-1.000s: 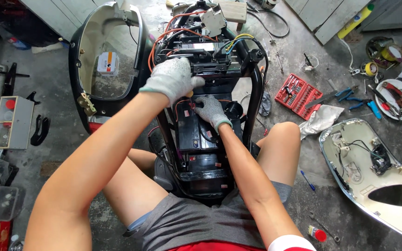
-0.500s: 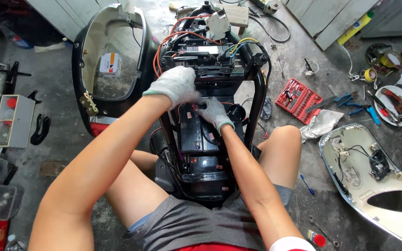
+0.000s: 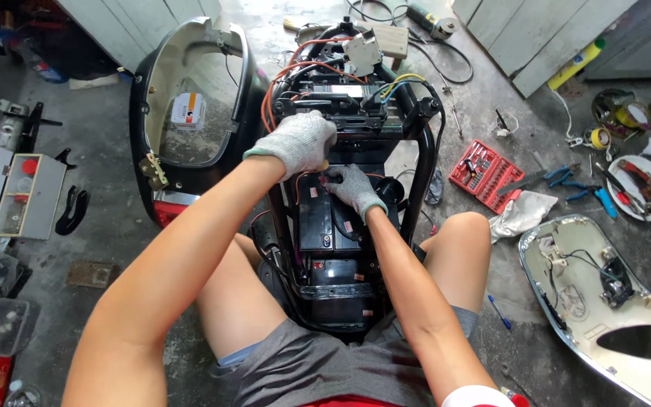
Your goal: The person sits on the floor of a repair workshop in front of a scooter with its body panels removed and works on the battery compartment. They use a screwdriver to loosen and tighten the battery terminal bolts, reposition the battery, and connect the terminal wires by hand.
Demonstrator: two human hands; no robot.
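Both gloved hands are down in the stripped scooter frame (image 3: 416, 151): left hand (image 3: 299, 141) clenched on a tool, right hand (image 3: 352, 188) pinching the battery (image 3: 325, 218) terminal, so one slip could probably short it.

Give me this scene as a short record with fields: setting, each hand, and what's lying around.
Setting: concrete workshop floor, person seated over a stripped black scooter frame
Left hand: grey knit glove, fist closed above the black battery; what it grips is hidden
Right hand: gloved, on the battery top by orange wires
Nearby: red socket set case, white body panel, black rear cowl
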